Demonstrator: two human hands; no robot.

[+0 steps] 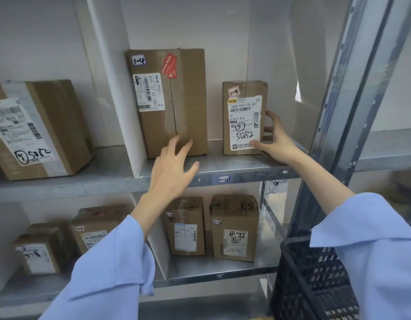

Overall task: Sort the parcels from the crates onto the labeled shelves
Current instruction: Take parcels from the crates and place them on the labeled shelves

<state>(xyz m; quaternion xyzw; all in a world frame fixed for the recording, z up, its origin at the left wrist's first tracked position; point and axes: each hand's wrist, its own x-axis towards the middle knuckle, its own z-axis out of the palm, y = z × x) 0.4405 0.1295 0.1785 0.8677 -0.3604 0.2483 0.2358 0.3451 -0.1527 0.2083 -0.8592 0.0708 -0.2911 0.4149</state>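
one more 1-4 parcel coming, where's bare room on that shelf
Bare shelf: the narrow gap between the tall box and the small box, and along the front edge. The right hand crowds the small box's right side.

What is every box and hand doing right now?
small parcel: upright on the 1-4 shelf, gripped.
big parcel: upright, taped shut.
right hand: grips the small parcel.
left hand: open, fingers spread, at the big parcel.
black crate: contents not visible.
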